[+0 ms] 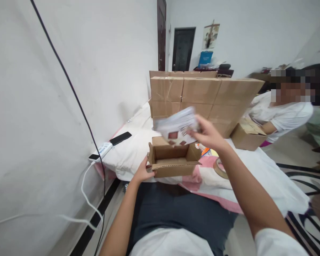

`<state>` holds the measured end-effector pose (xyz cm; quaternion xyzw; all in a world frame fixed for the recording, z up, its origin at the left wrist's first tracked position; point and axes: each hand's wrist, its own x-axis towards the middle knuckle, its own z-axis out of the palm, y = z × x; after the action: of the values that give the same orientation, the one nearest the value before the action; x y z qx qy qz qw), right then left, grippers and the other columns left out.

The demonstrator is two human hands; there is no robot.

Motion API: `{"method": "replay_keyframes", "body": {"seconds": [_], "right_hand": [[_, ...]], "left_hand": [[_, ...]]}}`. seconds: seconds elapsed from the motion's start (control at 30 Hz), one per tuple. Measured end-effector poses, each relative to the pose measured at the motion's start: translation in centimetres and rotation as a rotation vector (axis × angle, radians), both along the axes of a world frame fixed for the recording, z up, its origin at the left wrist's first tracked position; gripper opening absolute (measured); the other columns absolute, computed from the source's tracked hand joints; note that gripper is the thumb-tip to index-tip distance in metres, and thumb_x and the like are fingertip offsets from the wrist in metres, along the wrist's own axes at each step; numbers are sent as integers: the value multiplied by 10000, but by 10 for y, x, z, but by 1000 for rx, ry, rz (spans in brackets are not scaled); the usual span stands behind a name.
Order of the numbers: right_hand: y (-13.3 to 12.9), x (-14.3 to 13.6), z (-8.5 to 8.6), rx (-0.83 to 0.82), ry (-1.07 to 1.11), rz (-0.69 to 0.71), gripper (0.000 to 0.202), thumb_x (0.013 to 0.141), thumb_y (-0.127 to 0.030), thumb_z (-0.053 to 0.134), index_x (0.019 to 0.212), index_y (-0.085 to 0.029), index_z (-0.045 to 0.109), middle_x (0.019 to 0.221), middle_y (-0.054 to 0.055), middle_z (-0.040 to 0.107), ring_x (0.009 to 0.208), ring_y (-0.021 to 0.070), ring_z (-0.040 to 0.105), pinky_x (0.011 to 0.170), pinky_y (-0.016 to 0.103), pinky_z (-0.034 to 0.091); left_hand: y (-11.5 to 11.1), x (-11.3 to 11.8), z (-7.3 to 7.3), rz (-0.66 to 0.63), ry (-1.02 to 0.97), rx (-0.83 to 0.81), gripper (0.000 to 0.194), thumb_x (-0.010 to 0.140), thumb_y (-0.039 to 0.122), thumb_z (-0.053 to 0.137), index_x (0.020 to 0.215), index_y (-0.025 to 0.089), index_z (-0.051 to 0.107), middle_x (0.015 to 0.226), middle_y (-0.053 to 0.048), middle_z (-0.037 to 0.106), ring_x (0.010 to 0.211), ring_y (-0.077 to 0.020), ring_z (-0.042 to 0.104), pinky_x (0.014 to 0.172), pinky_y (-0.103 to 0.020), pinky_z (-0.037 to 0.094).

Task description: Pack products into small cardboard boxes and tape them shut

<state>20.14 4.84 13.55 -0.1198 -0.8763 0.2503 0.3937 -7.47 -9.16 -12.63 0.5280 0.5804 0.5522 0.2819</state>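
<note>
An open cardboard box (173,170) stands in front of me on the cloth-covered surface, its flaps up and bare cardboard showing inside. My left hand (144,171) grips the near left corner of this box. Above the box, my right hand (205,133) holds a white printed packet (177,126) by its right end. Motion blurs the packet; reddish squares and dark print show on it, but I cannot read them or tell what is inside. Right of the box lie a roll of tape (220,168) and a partly hidden orange-and-white item (206,151).
Stacked closed cartons (200,92) form a wall behind the box. To the right, a person in a white shirt (290,113) has an arm at another carton (248,137). A power strip (104,150), a black phone (121,138) and a hanging black cable (74,92) are at left.
</note>
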Motion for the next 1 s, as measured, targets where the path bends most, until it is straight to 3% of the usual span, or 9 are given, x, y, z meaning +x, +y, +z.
{"method": "replay_keyframes", "body": {"seconds": [0.07, 0.13, 0.23, 0.33, 0.43, 0.6, 0.83, 0.9, 1.0], "right_hand": [[-6, -22, -15, 76, -427, 133, 384, 852, -142, 619, 1230, -206, 642, 1087, 73, 734, 947, 229, 686, 837, 317, 527], [-6, -43, -39, 154, -773, 162, 421, 803, -38, 575, 1175, -200, 688, 1065, 87, 750, 925, 233, 690, 808, 296, 500], [0, -60, -68, 167, -1007, 139, 494, 765, 11, 539, 1187, -196, 693, 1121, 106, 747, 953, 242, 692, 785, 281, 476], [5, -58, -77, 136, -973, 162, 416, 785, -48, 572, 1150, -199, 705, 1157, 88, 740, 993, 239, 683, 797, 270, 468], [0, -48, -78, 186, -922, 37, 276, 835, -110, 565, 1038, -179, 738, 1051, 113, 764, 936, 268, 699, 768, 297, 463], [-15, -39, -85, 232, -848, -143, 322, 871, -106, 537, 1098, -187, 751, 1048, 140, 774, 954, 303, 718, 798, 335, 472], [-13, -24, -77, -81, -666, 138, 362, 855, -154, 620, 1178, -257, 746, 1192, 31, 758, 1073, 245, 708, 916, 314, 507], [-18, -11, -71, -142, -514, 74, 320, 887, -194, 600, 1161, -264, 749, 1174, 18, 764, 1055, 229, 713, 908, 314, 516], [-26, 13, -72, -158, -196, -142, 235, 931, -257, 581, 1081, -266, 762, 1114, 21, 776, 1035, 222, 710, 922, 333, 508]], "left_hand": [[2, 0, 2, -35, 10, -14, 992, 593, 401, 831, 1462, 153, 422, 1417, -187, 541, 1317, -375, 528, 956, -472, 575], [3, -1, 4, -51, 17, -22, 966, 606, 405, 821, 1452, 151, 431, 1389, -184, 556, 1316, -377, 527, 964, -474, 571], [2, 0, 5, -62, 24, -24, 953, 610, 419, 814, 1443, 149, 437, 1339, -177, 585, 1327, -385, 515, 966, -484, 568], [3, 1, 5, -70, 21, -22, 934, 637, 443, 789, 1445, 140, 430, 1322, -178, 594, 1328, -383, 516, 960, -485, 569], [4, 1, 5, -72, 15, -24, 972, 614, 461, 807, 1450, 145, 428, 1365, -184, 574, 1327, -383, 520, 974, -484, 561], [7, 1, 5, -70, 8, -38, 1118, 543, 525, 849, 1482, 137, 381, 1471, -218, 498, 1301, -389, 549, 1011, -498, 534], [7, 3, 4, -35, 23, -73, 996, 570, 523, 822, 1409, 127, 460, 1389, -203, 584, 1222, -362, 614, 1009, -488, 534], [6, 3, 4, -20, 27, -86, 940, 592, 516, 802, 1388, 133, 480, 1345, -187, 618, 1182, -345, 638, 988, -473, 548], [5, 3, 4, -7, 25, -99, 887, 588, 510, 789, 1347, 146, 510, 1277, -164, 659, 1128, -331, 665, 956, -464, 569]]}}
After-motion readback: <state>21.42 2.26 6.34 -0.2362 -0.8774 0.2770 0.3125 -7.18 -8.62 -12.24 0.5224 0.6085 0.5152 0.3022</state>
